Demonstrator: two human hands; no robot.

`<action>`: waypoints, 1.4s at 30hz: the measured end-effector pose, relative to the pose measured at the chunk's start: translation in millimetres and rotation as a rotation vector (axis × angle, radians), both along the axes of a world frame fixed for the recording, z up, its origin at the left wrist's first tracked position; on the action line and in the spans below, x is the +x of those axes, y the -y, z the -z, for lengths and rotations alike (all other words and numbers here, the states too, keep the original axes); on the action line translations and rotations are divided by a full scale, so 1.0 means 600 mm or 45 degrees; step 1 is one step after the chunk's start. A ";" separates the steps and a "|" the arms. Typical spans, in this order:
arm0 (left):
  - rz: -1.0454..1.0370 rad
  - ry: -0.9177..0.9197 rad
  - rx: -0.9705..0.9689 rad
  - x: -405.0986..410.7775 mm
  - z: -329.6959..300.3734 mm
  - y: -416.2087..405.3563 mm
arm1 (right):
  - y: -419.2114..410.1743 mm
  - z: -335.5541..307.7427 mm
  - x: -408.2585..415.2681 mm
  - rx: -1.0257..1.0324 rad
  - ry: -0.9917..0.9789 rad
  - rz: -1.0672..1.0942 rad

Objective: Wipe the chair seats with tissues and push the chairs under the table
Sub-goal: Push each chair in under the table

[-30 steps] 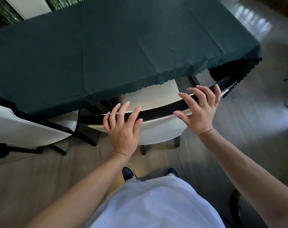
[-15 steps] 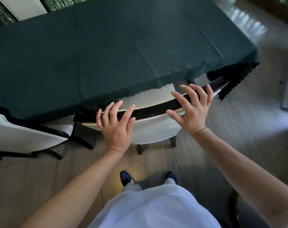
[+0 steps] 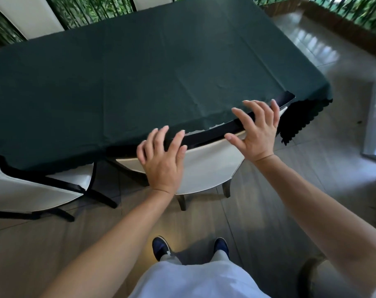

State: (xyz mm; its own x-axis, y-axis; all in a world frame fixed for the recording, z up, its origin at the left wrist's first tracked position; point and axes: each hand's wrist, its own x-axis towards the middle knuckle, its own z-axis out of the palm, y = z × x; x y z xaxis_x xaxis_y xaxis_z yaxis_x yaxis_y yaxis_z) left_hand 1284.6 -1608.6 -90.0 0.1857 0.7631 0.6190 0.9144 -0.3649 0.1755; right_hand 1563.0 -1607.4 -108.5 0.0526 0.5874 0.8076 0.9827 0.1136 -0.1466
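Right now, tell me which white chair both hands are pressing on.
The chair straight ahead, at the table's near right: the left hand and right hand rest on its dark top rail. The chair on the left is untouched.

Chair back [image 3: 206,166] seemingly tight against tablecloth edge [image 3: 139,145]; open floor [image 3: 312,168] rightward.

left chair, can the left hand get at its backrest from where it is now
Probably yes. The left hand lies on the middle chair and holds nothing; the left chair stands beside it with only open floor between. A sideways reach or step may be needed.
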 end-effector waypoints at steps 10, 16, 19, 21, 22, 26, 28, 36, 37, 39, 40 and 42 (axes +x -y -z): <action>0.013 0.046 0.008 0.047 0.025 -0.009 | -0.015 0.011 0.047 -0.059 0.034 0.023; 0.059 0.007 0.096 -0.018 0.033 -0.072 | -0.049 0.020 -0.016 -0.050 0.028 0.026; 0.057 -0.023 0.112 -0.019 0.038 -0.090 | -0.069 0.024 -0.013 -0.023 0.034 0.004; 0.068 -0.010 0.127 -0.002 0.041 -0.104 | -0.086 0.023 0.008 -0.019 0.042 0.001; 0.075 0.000 0.144 0.009 0.041 -0.112 | -0.096 0.019 0.021 -0.020 0.047 0.006; 0.057 0.010 0.167 0.048 0.030 -0.155 | -0.138 0.004 0.055 -0.074 0.049 0.017; 0.050 -0.011 0.185 0.042 0.038 -0.170 | -0.148 0.009 0.049 -0.088 0.042 0.023; 0.040 -0.076 0.180 0.014 0.023 -0.270 | -0.229 -0.008 0.017 -0.107 -0.007 0.035; 0.043 -0.073 0.188 0.014 0.028 -0.272 | -0.230 -0.004 0.018 -0.121 -0.010 0.035; 0.060 -0.073 0.200 0.009 0.040 -0.267 | -0.223 0.008 0.015 -0.133 -0.006 0.048; 0.064 -0.077 0.198 0.006 0.041 -0.269 | -0.223 0.012 0.013 -0.129 -0.011 0.053; 0.067 -0.084 0.193 0.004 0.036 -0.272 | -0.227 0.009 0.011 -0.133 -0.017 0.063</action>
State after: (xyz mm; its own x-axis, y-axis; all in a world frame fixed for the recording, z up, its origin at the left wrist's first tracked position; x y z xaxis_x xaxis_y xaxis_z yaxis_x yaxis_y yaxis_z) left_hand 1286.9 -1445.2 -111.6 0.2669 0.6498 0.7117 0.9011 -0.4302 0.0549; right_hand 1569.4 -1471.4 -114.2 0.0940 0.6648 0.7411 0.9846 0.0484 -0.1682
